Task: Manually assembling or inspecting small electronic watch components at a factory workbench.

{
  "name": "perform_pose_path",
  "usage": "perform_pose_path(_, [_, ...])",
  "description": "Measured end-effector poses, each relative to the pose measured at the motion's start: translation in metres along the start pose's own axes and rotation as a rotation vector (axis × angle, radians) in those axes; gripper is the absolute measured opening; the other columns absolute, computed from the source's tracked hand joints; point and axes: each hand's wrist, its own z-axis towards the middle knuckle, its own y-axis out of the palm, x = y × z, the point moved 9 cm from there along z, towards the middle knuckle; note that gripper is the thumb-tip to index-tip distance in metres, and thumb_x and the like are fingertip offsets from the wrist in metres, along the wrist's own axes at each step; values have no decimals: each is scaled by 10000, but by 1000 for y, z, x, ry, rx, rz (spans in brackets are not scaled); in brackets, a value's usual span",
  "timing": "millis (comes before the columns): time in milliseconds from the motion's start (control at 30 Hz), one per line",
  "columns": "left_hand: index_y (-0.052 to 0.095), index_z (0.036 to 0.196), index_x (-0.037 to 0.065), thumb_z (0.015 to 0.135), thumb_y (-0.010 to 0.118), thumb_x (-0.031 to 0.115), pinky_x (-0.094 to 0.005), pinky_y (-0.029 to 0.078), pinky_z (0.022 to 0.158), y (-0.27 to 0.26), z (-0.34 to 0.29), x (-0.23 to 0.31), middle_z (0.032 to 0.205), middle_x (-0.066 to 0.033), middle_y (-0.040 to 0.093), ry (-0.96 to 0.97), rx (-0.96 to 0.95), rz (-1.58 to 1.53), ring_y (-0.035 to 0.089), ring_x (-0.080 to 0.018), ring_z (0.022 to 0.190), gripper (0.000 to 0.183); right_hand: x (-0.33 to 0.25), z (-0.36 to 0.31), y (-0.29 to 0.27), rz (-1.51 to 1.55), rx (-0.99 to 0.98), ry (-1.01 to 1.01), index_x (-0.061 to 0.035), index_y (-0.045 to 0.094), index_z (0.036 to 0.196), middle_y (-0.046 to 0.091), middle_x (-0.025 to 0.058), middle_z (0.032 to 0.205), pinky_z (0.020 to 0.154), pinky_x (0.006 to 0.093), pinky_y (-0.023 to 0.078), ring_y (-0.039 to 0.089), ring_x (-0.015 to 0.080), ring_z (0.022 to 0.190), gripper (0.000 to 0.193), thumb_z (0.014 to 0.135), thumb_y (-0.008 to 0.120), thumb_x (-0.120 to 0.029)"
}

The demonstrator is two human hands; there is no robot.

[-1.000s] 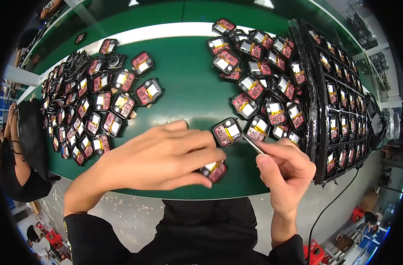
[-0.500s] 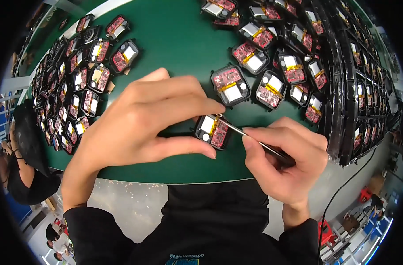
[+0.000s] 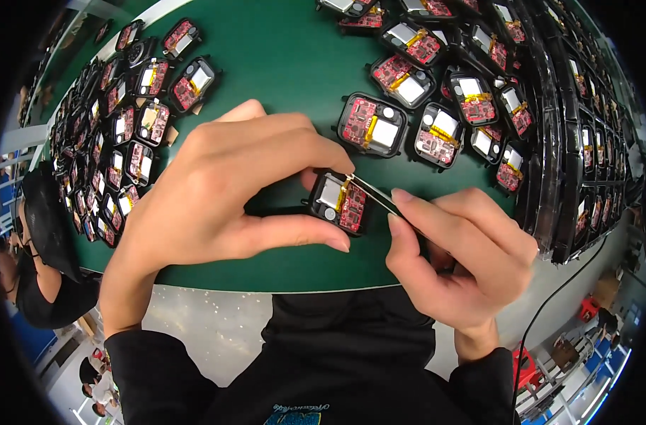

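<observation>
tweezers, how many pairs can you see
1: the metal tweezers in the right hand, tips at the upper edge of the black-cased unit in the left hand. Others may be hidden.

The left grip (image 3: 231, 188) curves in a wide C, while the right grip (image 3: 464, 258) is pinched.

Grey floor (image 3: 209, 322), black cable (image 3: 542, 307), blurred red shape (image 3: 525, 370), perhaps a stool

Device (image 3: 352, 210) between left hand (image 3: 227, 188) and right hand (image 3: 472, 258), device heap (image 3: 116, 168) left, trays (image 3: 554, 159) far right
</observation>
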Motion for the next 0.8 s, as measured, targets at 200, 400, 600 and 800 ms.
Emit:
perform_pose_path(200, [814,1118,56,643,1005,426,-283,452,639,0,2,-2,958,-35,772,8,-17,-2,632,-171,760,631,-1,0,5,-21,15,-70,-14,869,1022,677,16,758,446,249,320,463,47,499,314,726,869,92])
perform_pose_path(400, [824,1124,58,627,993,471,-293,405,657,-1,-1,-8,964,-35,775,-6,-64,-22,540,-139,661,668,-2,3,3,19,-27,-45,13,860,1013,693,44,747,463,243,337,499,62,516,273,754,851,99])
perform_pose_path(600, [826,1133,32,638,972,525,-303,330,662,0,-1,-13,962,-32,775,13,-125,-100,436,-99,591,714,7,6,2,126,-107,67,41,851,1006,702,63,729,471,224,333,503,52,515,226,787,823,91])
perform_pose_path(800, [827,1118,21,645,962,530,-310,344,683,1,2,-10,958,-43,788,39,-148,-91,550,-122,648,708,12,6,3,185,-132,106,43,848,996,700,64,718,473,222,336,509,51,513,212,789,816,78])
